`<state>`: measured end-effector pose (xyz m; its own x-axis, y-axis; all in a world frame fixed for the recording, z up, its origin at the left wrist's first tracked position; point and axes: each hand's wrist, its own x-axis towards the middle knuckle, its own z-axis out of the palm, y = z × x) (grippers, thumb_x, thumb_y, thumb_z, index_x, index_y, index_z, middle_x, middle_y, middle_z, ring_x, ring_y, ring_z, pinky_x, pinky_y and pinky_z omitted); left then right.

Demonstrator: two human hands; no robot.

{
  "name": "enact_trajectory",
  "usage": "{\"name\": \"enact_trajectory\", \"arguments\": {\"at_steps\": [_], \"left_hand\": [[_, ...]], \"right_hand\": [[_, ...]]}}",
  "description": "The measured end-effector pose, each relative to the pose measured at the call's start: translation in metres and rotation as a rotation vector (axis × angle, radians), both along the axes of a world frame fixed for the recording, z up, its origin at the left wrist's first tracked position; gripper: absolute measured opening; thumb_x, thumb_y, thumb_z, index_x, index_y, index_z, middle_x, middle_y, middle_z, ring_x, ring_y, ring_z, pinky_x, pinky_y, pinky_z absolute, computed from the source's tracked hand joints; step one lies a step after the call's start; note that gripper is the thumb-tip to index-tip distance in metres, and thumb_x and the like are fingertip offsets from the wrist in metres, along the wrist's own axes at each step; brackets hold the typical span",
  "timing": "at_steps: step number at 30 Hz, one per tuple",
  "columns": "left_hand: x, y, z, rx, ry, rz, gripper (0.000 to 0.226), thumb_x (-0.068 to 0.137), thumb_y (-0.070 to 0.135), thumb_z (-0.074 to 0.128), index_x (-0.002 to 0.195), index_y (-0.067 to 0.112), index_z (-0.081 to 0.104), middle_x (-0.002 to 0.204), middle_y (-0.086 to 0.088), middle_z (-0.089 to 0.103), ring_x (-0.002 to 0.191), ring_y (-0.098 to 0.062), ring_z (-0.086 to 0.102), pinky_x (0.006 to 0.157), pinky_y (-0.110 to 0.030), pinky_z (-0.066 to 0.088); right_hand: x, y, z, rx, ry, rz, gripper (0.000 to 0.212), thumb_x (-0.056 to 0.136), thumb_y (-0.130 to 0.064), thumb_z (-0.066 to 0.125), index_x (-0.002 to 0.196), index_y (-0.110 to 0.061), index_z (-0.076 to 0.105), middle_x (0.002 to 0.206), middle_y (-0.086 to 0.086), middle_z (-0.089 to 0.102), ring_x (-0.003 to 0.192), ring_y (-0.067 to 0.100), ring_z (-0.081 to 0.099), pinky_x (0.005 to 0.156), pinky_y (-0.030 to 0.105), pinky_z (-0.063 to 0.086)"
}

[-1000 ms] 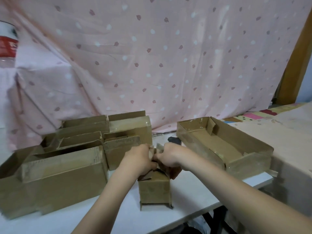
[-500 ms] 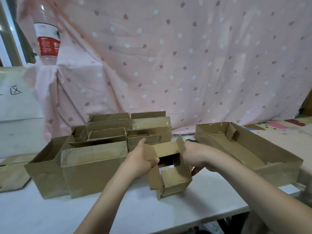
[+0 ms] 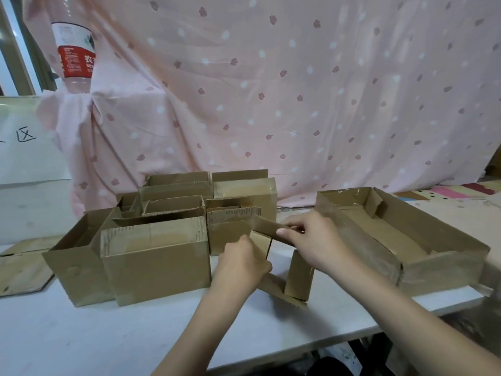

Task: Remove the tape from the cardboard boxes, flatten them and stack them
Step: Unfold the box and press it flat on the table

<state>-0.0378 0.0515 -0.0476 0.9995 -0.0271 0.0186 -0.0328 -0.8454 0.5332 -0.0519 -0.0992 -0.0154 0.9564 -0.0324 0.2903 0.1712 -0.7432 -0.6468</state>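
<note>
A small cardboard box stands opened up on the white table, its flaps spread and its sides skewed. My left hand grips its left side. My right hand pinches its upper flap between thumb and fingers. To the left stands a cluster of several open cardboard boxes. A wide shallow cardboard box sits on the right. Flattened cardboard lies at the far left.
A pink spotted cloth hangs behind the table. An upturned plastic bottle with a red label pokes up at the top left. The table's front edge runs across the lower right, with dark floor space beneath.
The small box has been pulled open and skewed toward flat. My right hand moved up onto its upper flap, and my left hand shifted down its left side. The camera tilted up.
</note>
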Motion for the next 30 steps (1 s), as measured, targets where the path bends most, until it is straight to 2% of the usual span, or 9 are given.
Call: {"name": "enact_trajectory", "arguments": {"at_steps": [3,7,9,13,17,20,24,27,30], "left_hand": [[-0.005,-0.001,-0.009,-0.074,-0.002,-0.02,0.022,0.086,0.033,0.061,0.092,0.016,0.048,0.093,-0.005,0.06,0.078,-0.021,0.055,0.052,-0.027,0.035],[-0.014,-0.001,-0.025,-0.264,-0.025,-0.065,0.012,0.097,0.024,0.047,0.093,0.013,0.05,0.076,-0.001,0.052,0.064,-0.016,0.047,0.049,-0.027,0.033],[-0.018,0.0,-0.029,-0.291,-0.051,-0.076,0.014,0.099,0.018,0.04,0.1,0.014,0.052,0.081,-0.004,0.056,0.066,-0.019,0.047,0.052,-0.03,0.034],[-0.023,0.009,-0.031,-0.438,0.008,-0.066,0.022,0.101,0.017,0.033,0.084,0.018,0.047,0.08,-0.002,0.051,0.067,-0.017,0.043,0.057,-0.028,0.036],[-0.017,0.017,-0.029,-0.711,0.1,0.053,0.025,0.105,0.04,0.034,0.101,0.022,0.051,0.089,0.01,0.051,0.085,-0.012,0.053,0.098,-0.042,0.05],[-0.008,0.021,-0.024,-1.013,0.292,0.123,0.065,0.094,0.072,0.029,0.126,0.022,0.055,0.115,0.001,0.065,0.103,-0.024,0.063,0.102,-0.049,0.049],[0.006,0.03,-0.028,-1.054,0.425,0.119,0.094,0.079,0.088,0.026,0.131,0.018,0.061,0.124,-0.019,0.064,0.109,-0.042,0.064,0.093,-0.057,0.053],[0.002,0.023,-0.023,-0.99,0.505,0.093,0.075,0.094,0.073,0.031,0.131,0.014,0.058,0.123,-0.021,0.064,0.111,-0.041,0.063,0.095,-0.06,0.051],[0.002,0.015,-0.022,-0.981,0.357,0.064,0.05,0.106,0.048,0.03,0.127,0.016,0.062,0.113,-0.011,0.07,0.104,-0.031,0.066,0.1,-0.051,0.049]], "right_hand": [[-0.009,0.005,-0.027,0.217,-0.133,-0.111,0.005,0.089,-0.025,0.073,0.092,-0.029,0.073,0.092,-0.016,0.07,0.093,0.008,0.062,0.071,0.009,0.041],[-0.025,0.012,-0.057,0.165,-0.064,-0.299,0.08,0.082,-0.036,0.079,0.147,-0.028,0.034,0.151,-0.002,0.034,0.138,0.022,0.037,0.113,0.041,0.035],[-0.03,0.011,-0.062,0.229,0.074,-0.312,0.09,0.084,-0.027,0.078,0.153,-0.024,0.02,0.151,0.004,0.033,0.133,0.027,0.043,0.105,0.035,0.039],[-0.032,0.002,-0.059,0.512,0.128,-0.234,0.04,0.096,-0.009,0.057,0.128,-0.03,0.047,0.106,-0.017,0.055,0.098,0.011,0.051,0.08,0.027,0.042],[-0.026,-0.018,-0.053,1.056,0.208,-0.177,0.038,0.097,-0.001,0.042,0.114,-0.018,0.07,0.11,-0.005,0.069,0.1,0.017,0.058,0.084,0.032,0.043],[-0.021,-0.03,-0.057,1.211,0.291,-0.147,0.032,0.098,-0.03,0.055,0.118,-0.012,0.071,0.118,0.011,0.071,0.103,0.024,0.061,0.09,0.039,0.045],[-0.01,-0.041,-0.061,1.241,0.425,-0.172,0.095,0.069,-0.076,0.067,0.133,-0.006,0.059,0.124,0.009,0.06,0.109,0.023,0.059,0.083,0.04,0.053],[-0.011,-0.038,-0.06,1.056,0.48,-0.121,0.056,0.09,-0.05,0.066,0.116,0.0,0.071,0.098,0.007,0.075,0.092,0.021,0.066,0.091,0.038,0.053],[-0.012,-0.037,-0.059,1.02,0.366,-0.057,0.031,0.093,-0.003,0.065,0.12,-0.016,0.069,0.108,0.003,0.076,0.101,0.015,0.069,0.089,0.029,0.051]]}}
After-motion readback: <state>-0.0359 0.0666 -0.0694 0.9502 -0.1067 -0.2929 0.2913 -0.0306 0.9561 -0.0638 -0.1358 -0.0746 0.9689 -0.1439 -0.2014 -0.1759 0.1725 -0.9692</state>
